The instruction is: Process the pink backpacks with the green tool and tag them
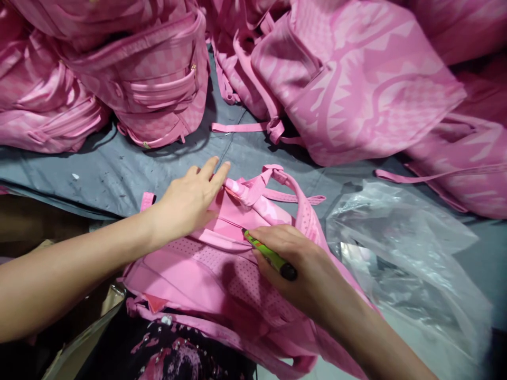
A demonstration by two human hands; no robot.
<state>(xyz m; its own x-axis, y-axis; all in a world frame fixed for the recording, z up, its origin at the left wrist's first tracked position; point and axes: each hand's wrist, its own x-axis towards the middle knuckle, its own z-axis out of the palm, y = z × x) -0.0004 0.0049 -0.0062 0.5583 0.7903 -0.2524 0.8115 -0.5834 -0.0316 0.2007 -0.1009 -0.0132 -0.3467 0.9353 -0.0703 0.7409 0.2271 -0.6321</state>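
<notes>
Right forearm (368,322) foremost; green marker (272,257) between its fingers (270,235).

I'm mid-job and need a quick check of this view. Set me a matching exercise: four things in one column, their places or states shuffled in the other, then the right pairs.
Things
1. Green marker
2. Left hand
3. Clear plastic film
4. Near pink backpack

Places and states
A. Crumpled, at the right side of the view
B. Beneath both hands
C. Gripped in the right hand, its black end showing
D. Fingers extended, holding no marker

Right pairs
1-C; 2-D; 3-A; 4-B
</notes>
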